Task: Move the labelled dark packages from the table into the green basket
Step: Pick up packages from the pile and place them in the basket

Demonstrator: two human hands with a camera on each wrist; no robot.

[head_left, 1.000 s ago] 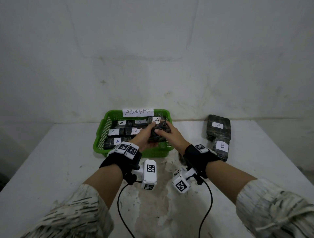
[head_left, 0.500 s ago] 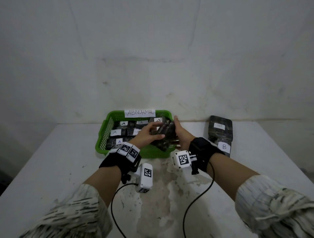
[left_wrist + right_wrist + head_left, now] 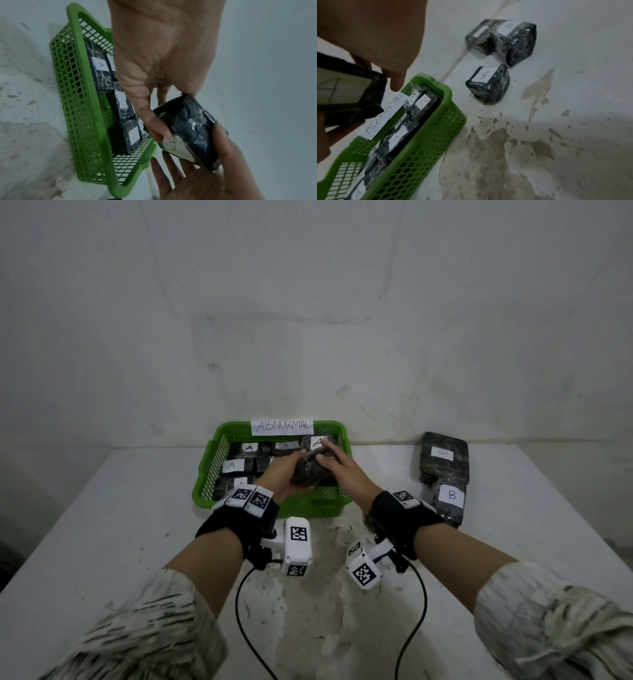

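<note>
You held the film-wrapped A-labelled package [image 3: 310, 469] between both hands above the green basket [image 3: 205, 474], left hand [image 3: 279, 475] curled round one end, right hand [image 3: 346, 474] on the other. It looked firm, light and slick; grip the short ends.

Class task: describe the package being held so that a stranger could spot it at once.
Find the green basket by the wall. Just above its near right corner, both hands grip one dark package. Unlike the packages lying flat inside, it is lifted and tilted, its A label facing down.
</note>
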